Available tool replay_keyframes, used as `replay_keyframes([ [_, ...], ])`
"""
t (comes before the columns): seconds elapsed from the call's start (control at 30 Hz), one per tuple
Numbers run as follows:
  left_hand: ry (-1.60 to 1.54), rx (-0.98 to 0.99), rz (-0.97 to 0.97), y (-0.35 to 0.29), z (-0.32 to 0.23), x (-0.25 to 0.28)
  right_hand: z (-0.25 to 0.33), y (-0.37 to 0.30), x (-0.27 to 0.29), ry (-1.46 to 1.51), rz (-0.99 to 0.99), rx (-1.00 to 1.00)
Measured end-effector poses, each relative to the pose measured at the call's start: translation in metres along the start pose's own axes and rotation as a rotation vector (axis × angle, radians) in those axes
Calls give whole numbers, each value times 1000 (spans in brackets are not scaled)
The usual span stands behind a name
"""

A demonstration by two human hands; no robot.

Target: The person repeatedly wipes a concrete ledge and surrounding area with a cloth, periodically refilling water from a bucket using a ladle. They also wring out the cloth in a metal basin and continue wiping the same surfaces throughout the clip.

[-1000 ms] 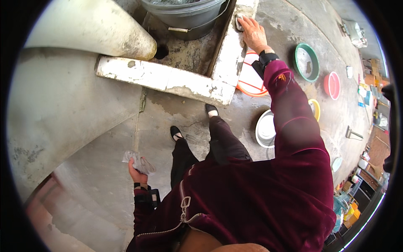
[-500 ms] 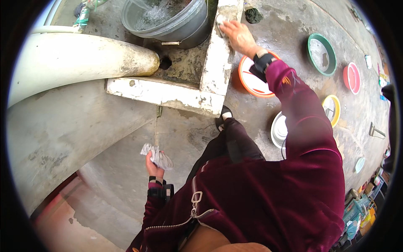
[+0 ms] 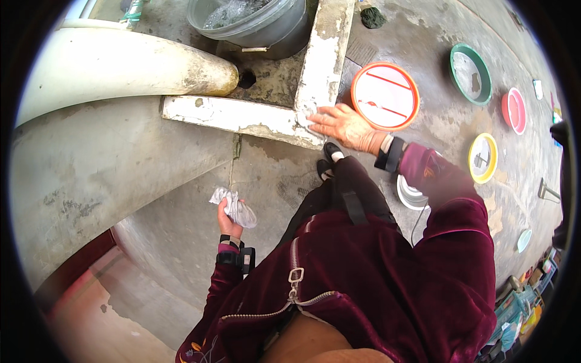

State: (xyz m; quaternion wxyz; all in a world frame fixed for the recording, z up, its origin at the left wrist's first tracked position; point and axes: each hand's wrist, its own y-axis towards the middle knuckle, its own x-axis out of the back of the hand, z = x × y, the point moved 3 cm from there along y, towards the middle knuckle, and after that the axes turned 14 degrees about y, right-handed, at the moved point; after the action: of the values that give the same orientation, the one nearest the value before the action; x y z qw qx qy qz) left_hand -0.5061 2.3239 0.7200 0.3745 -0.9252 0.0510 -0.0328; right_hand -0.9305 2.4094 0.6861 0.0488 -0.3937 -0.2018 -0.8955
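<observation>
Your left hand (image 3: 227,222) grips a bunched cloth (image 3: 244,216); your right hand (image 3: 344,127) touches the upper-centre ledge (image 3: 324,63), its hold unclear. Work seems underway; what's done or left can't be told.

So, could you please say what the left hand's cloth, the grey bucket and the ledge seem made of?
Cloth: probably matte textile, from its soft crumpled folds.
Grey bucket: likely smooth, slightly glossy plastic, from its thick, moulded-looking rim.
Ledge: perhaps concrete or brick under matte white coating, chipped to grey.

The left fingers (image 3: 223,207) hold a pale cloth (image 3: 243,215); the right fingers (image 3: 324,120) apparently touch the white ledge (image 3: 322,60) near its corner.
</observation>
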Motion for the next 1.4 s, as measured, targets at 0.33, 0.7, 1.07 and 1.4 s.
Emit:
replay_keyframes([
  [0.33, -77, 9, -143, -14, 5, -17, -171, 49, 107, -333, -123, -138],
  [0.7, -90, 64, -227, 5, 7, -114, -318, 85, 183, -334, -374, -207],
  [1.07, -86, 138, -340, 5, 0, -134, -437, 115, 299, -97, -990, -199],
  [1.4, -76, 152, -359, 11, -9, -155, -452, 161, 246, -34, -339, -7],
])
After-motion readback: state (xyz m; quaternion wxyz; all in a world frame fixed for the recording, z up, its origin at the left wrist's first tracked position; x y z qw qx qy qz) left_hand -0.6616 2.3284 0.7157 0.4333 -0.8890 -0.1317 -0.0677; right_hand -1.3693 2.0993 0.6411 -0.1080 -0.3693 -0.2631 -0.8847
